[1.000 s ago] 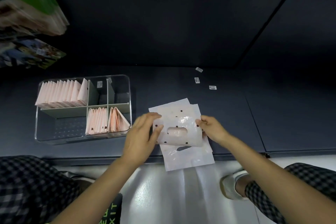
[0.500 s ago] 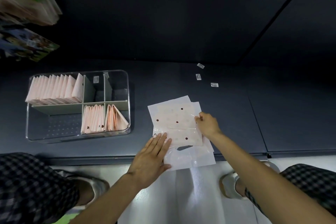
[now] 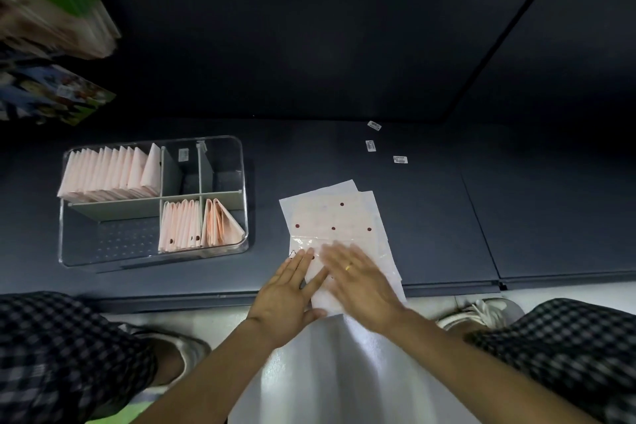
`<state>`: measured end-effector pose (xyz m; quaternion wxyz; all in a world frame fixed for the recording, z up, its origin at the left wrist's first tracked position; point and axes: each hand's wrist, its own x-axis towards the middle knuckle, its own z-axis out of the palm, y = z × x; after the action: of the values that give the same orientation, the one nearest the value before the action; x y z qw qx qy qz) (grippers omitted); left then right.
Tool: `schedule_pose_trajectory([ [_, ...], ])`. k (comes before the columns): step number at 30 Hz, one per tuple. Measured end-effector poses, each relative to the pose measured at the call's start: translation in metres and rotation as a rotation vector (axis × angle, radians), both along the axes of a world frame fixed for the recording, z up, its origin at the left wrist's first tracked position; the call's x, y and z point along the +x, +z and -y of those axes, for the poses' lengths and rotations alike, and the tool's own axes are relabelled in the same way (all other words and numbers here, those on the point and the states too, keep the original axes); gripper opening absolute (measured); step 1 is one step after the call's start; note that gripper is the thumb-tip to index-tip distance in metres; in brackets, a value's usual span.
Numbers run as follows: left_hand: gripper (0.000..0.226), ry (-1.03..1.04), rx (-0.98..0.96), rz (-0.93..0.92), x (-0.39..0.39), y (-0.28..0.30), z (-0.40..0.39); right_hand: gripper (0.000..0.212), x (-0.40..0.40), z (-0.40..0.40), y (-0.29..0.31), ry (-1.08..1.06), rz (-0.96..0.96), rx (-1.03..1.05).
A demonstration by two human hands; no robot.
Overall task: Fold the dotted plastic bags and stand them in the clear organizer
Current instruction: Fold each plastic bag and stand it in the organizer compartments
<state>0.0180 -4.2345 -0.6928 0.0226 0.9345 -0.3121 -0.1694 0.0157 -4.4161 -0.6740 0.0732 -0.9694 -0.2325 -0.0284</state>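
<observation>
Straight fingers of the left hand (image 3: 287, 293) and the ringed right hand (image 3: 361, 280) lie flat, gripping nothing, pressing the near part of the dotted plastic bag (image 3: 332, 217). It tops a small pile of bags on the dark shelf (image 3: 447, 217), right of the clear organizer (image 3: 242, 182). Three organizer compartments hold upright folded bags (image 3: 110, 170); exact counts are unclear. Right of and behind the organizer lie three small labels (image 3: 400, 159).
</observation>
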Motion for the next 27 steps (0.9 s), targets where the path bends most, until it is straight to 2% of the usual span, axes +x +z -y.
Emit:
schedule_pose_trajectory([
  [2, 0.072, 0.009, -0.006, -0.011, 0.001, 0.001, 0.001, 0.057, -0.016, 0.003, -0.008, 0.032, -0.131, -0.137],
  [5, 0.072, -0.015, 0.002, -0.030, 0.004, 0.003, -0.003, 0.067, -0.023, 0.029, -0.011, -0.021, -0.245, -0.182],
  [7, 0.072, -0.042, 0.005, -0.040, 0.006, 0.005, -0.013, 0.067, -0.028, 0.052, -0.006, -0.046, -0.229, -0.264],
  [11, 0.075, -0.072, 0.036, -0.030, 0.007, 0.008, -0.043, 0.055, -0.030, 0.075, 0.003, -0.010, -0.100, -0.292],
  [14, 0.074, -0.088, 0.022, 0.000, 0.013, 0.012, -0.050, 0.030, -0.016, 0.069, 0.010, -0.059, -0.067, -0.135],
  [16, 0.070, -0.077, -0.040, 0.006, 0.018, 0.016, -0.044, 0.026, -0.006, 0.063, 0.013, -0.116, -0.127, -0.047],
  [19, 0.062, -0.038, -0.146, -0.014, 0.026, 0.019, -0.035, 0.032, 0.007, 0.060, 0.009, -0.152, -0.213, -0.090],
  [22, 0.050, 0.055, -0.246, -0.019, 0.030, 0.016, -0.029, 0.021, 0.015, 0.055, 0.014, -0.070, -0.159, -0.161],
  [25, 0.058, 0.125, -0.289, 0.003, 0.037, 0.014, -0.023, 0.028, 0.021, 0.055, 0.016, -0.048, -0.080, -0.280],
  [27, 0.063, 0.132, -0.265, 0.017, 0.043, 0.013, -0.019, 0.015, 0.026, 0.057, 0.016, -0.057, -0.098, -0.234],
])
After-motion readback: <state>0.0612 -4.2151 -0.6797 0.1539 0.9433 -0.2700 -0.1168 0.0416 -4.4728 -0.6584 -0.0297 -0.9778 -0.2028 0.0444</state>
